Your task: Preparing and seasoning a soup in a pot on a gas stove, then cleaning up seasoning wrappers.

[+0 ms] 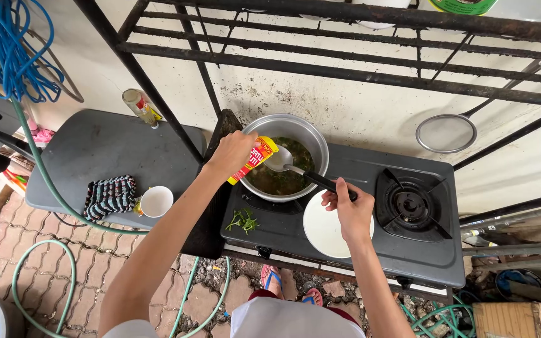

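The left hand (231,153) pinches a small yellow and red packet (255,158), fingers pressed together around its lower end, tilting it over the near-left rim of the metal pot (309,134). The pot sits on the left burner of a dark two-burner gas stove (358,247) and holds dark greenish soup. The right hand (347,206) grips the black handle of a ladle (281,159), fingers curled shut around it; the ladle's bowl hangs over the soup just right of the packet. A white plate (320,233) lies just in front of the pot, partly under the right hand. Green herb scraps (243,220) lie on the stove, front-left of the pot. Well left of the pot, on a grey table (95,150), stand a white cup (156,201), a striped cloth (110,195) and a tilted bottle (140,107). A wire strainer (446,133) hangs on the wall right of the pot.
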